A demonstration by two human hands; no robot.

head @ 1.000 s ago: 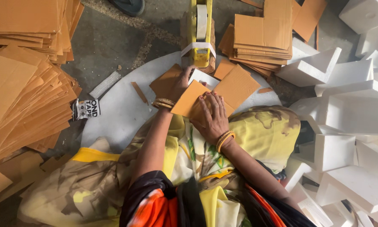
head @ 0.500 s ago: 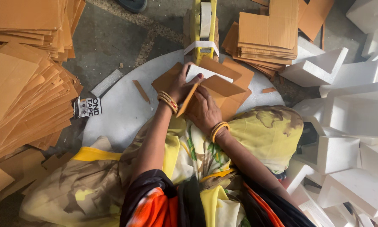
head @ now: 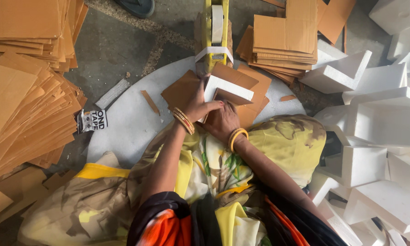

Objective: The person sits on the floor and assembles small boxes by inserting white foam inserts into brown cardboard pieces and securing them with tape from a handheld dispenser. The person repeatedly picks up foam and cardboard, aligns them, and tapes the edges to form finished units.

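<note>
Left of centre, the left hand [head: 197, 105] pressed fingers together on the cardboard wrap [head: 186, 89] around a foam block [head: 228, 87], seemingly light and crumbly, best gripped by its edges, while the right hand [head: 223, 122] clamped its near side.

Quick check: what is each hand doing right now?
Left hand: closed on the white foam piece wrapped in brown cardboard.
Right hand: pressed on the same bundle; grip cannot be told.

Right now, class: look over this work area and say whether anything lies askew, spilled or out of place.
The left cardboard stack has slumped, its sheets fanned out unevenly. A loose cardboard strip and a torn printed wrapper lie stray on the round white board.
</note>
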